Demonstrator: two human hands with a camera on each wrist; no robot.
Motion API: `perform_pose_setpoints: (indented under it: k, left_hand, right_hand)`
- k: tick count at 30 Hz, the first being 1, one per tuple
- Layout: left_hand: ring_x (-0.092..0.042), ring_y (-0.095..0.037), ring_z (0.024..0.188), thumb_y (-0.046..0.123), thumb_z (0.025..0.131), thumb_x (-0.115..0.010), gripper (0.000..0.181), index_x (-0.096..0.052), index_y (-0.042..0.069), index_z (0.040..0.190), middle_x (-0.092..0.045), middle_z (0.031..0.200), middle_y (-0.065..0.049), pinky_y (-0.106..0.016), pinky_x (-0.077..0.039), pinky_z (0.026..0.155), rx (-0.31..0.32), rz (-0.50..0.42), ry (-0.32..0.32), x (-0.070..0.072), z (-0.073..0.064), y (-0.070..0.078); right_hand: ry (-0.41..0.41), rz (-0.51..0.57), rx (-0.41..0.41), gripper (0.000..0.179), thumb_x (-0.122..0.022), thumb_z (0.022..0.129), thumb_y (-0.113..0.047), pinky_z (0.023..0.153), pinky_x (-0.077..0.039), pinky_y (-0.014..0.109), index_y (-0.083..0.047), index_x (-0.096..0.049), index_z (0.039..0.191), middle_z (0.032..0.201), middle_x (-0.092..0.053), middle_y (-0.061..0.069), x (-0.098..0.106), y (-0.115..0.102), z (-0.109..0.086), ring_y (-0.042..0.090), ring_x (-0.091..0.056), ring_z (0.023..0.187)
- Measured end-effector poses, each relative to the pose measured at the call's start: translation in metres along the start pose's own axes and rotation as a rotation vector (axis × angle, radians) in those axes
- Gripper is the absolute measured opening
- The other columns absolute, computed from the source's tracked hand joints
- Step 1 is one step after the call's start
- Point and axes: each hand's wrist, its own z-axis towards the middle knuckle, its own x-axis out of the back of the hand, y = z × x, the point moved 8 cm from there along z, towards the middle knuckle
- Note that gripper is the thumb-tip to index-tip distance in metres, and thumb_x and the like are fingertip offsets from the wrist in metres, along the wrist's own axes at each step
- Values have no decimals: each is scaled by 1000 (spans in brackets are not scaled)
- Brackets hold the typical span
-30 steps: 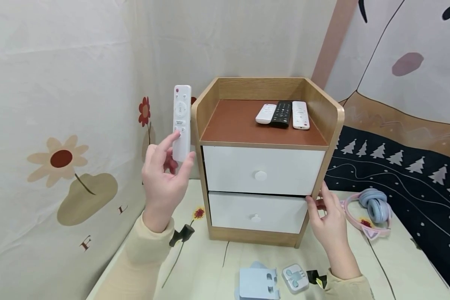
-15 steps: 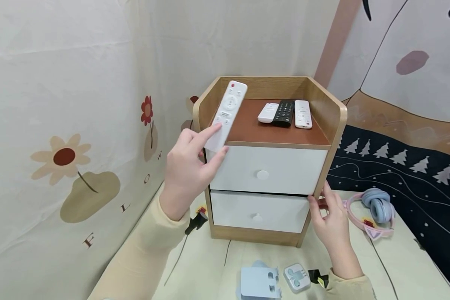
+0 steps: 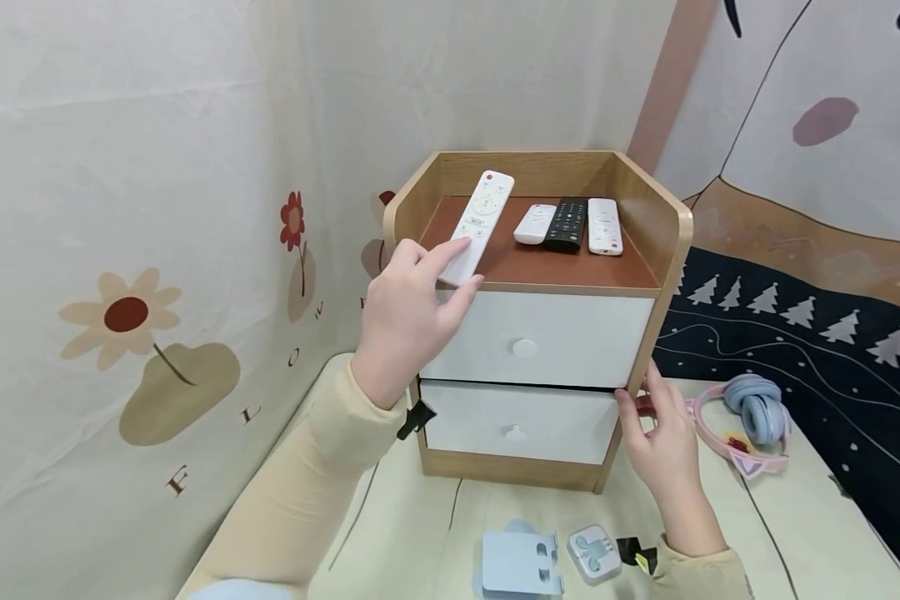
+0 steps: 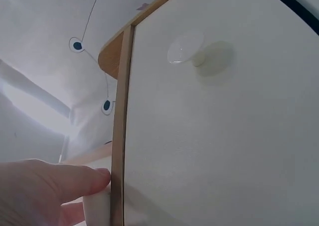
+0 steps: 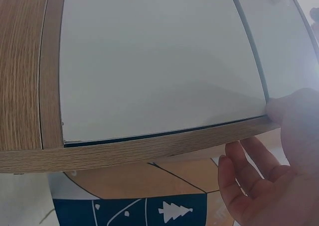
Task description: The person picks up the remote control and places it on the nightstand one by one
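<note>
Three remotes, a short white remote [image 3: 534, 224], a black remote [image 3: 566, 224] and a white remote [image 3: 603, 226], lie side by side in the walled top tray of a small wooden cabinet [image 3: 663, 250] with two closed white drawers. Left hand [image 3: 408, 321] pinches a long white remote [image 3: 477, 225] over the tray's front-left corner. Right hand [image 3: 663, 446], fingers relaxed, touches the cabinet's lower right edge.

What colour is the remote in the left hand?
The remote in the left hand is white, with a red button at its far end; the head view shows it best.
</note>
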Motion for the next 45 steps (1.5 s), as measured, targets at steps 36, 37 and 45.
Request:
perform_pose_setpoints:
  k: [36,37,45]
  left_hand:
    - [-69,-34,88,51,103,-71,31,-74,31,126,-74,119,-4,-47,-60,68,316,266,-414,-45,56,-8]
    - [-69,-34,88,52,103,-71,32,-74,31,126,-74,120,-3,-47,-60,68,319,266,-414,-47,57,-8]
    - [-67,-26,91,50,103,-68,33,-72,33,131,-75,126,0,-43,-57,67,331,263,-466,-57,65,-10]
  right_hand:
    - [12,2,6,69,-73,101,-2,89,-37,-8,-3,-47,165,118,-66,28,-2,4,-1,-28,-44,101]
    - [13,3,7,69,-73,101,-2,89,-37,-8,-3,-48,165,118,-66,29,-2,4,-1,-28,-44,101]
    - [8,-4,-3,70,-73,100,-2,90,-36,-8,-4,-47,165,116,-66,28,-2,3,-1,-27,-44,100]
